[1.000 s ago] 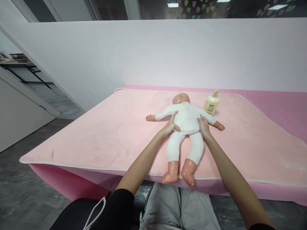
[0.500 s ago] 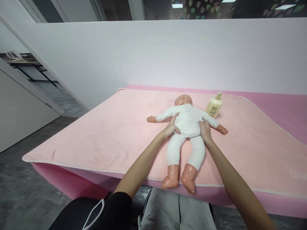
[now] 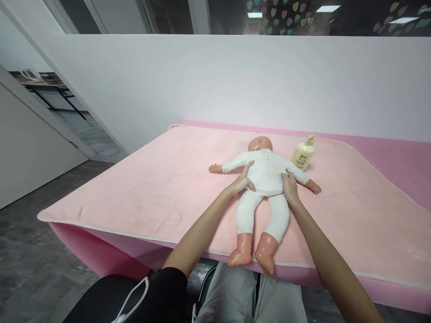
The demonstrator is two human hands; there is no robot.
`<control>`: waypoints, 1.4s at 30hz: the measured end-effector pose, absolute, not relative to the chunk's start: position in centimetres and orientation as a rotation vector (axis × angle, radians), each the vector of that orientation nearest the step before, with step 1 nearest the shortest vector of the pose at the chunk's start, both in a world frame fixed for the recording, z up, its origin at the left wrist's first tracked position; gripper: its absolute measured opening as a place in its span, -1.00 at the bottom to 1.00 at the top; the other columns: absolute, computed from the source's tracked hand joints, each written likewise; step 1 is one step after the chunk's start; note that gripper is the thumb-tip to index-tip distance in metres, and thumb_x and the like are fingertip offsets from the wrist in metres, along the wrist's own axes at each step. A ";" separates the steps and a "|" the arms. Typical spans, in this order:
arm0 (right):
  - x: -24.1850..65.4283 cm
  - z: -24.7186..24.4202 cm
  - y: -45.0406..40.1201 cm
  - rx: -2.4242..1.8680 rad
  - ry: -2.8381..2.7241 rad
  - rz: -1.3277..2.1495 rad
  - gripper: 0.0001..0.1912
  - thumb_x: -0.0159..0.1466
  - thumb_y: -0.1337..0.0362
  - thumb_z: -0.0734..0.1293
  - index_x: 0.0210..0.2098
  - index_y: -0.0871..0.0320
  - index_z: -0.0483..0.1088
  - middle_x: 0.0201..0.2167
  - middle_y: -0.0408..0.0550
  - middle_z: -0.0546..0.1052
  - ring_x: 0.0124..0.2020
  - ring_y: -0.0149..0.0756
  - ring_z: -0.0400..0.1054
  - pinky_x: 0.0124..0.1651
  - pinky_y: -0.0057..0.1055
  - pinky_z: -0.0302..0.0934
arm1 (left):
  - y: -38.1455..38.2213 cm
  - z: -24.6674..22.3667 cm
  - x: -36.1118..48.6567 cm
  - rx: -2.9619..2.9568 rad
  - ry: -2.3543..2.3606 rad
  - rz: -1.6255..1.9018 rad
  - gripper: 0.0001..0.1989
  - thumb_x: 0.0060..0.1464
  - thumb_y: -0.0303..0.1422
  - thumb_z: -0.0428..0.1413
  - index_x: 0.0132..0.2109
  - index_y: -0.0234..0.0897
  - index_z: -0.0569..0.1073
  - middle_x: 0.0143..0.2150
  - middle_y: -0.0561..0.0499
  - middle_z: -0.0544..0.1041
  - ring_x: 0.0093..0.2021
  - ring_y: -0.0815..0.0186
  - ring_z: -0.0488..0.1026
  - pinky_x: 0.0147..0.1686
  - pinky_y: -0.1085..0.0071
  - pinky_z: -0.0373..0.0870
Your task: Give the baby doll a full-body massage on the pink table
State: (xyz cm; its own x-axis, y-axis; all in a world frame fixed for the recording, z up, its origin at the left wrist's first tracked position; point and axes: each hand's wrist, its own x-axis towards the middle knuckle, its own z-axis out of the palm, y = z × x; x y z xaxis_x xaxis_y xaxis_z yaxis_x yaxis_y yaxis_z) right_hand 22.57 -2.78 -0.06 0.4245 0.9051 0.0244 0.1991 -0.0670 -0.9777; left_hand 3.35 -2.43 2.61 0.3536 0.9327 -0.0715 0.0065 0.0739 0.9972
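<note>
A baby doll (image 3: 267, 175) with a white cloth body lies stretched out on a pale pink blanket (image 3: 144, 184), its head toward the wall and its feet at the near edge. My left hand (image 3: 243, 180) grips the left side of its waist, thumb near the hem of the top and fingers reaching up along the side. Round the other side of the waist, under the doll's right-hand arm, my right hand (image 3: 290, 186) is closed. Parts of the fingers on both hands are hidden against the doll. Behind that arm stands a pale yellow pump bottle (image 3: 303, 154).
A white wall (image 3: 235, 80) rises behind the bed, with dark glass above it. Pink bedding (image 3: 397, 157) shows beyond the blanket at the right. To the left are a white door (image 3: 37, 148) and grey floor (image 3: 20, 242).
The whole view has shifted slightly, so everything sits a little lower and to the right. Both hands stay at the doll's waist, and the doll lies as before.
</note>
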 end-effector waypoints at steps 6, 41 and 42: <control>22.7 -0.3 -2.6 -1.567 -1.006 0.752 -0.64 0.04 0.04 0.17 -0.30 0.15 0.32 -0.17 0.02 0.47 -0.12 -0.12 0.27 -0.07 -0.28 0.13 | -2.4 2.5 3.3 1.302 0.972 0.870 0.11 -0.42 -0.68 0.06 0.33 0.01 -0.09 0.37 -0.07 -0.01 0.28 0.09 0.12 0.11 0.30 0.24; 22.9 -0.5 -2.6 -1.479 -1.028 0.756 -0.73 0.02 0.08 0.20 -0.39 0.12 0.31 -0.22 -0.02 0.47 -0.13 -0.17 0.27 0.01 -0.23 0.12 | -2.1 2.4 3.3 1.449 0.980 0.905 0.10 -0.41 -0.63 0.09 0.34 -0.12 -0.10 0.41 -0.04 -0.18 0.35 0.04 -0.08 0.16 0.30 0.17; 22.9 -0.5 -2.6 -1.478 -1.029 0.750 -0.74 0.02 0.08 0.20 -0.38 0.12 0.31 -0.22 -0.02 0.47 -0.13 -0.17 0.26 0.00 -0.23 0.13 | -2.1 2.2 3.3 1.444 0.974 0.926 0.08 -0.40 -0.63 0.09 0.34 -0.14 -0.08 0.41 -0.05 -0.18 0.34 0.02 -0.08 0.15 0.29 0.18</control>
State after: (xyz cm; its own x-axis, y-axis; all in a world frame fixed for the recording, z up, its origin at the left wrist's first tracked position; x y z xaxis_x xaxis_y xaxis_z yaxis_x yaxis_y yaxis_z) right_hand 22.92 -2.59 -0.45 0.4158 0.9049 0.0908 0.1907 0.0108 -0.9816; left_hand 3.35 -2.05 2.17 0.3546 0.9347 0.0237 0.0705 -0.0520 0.9962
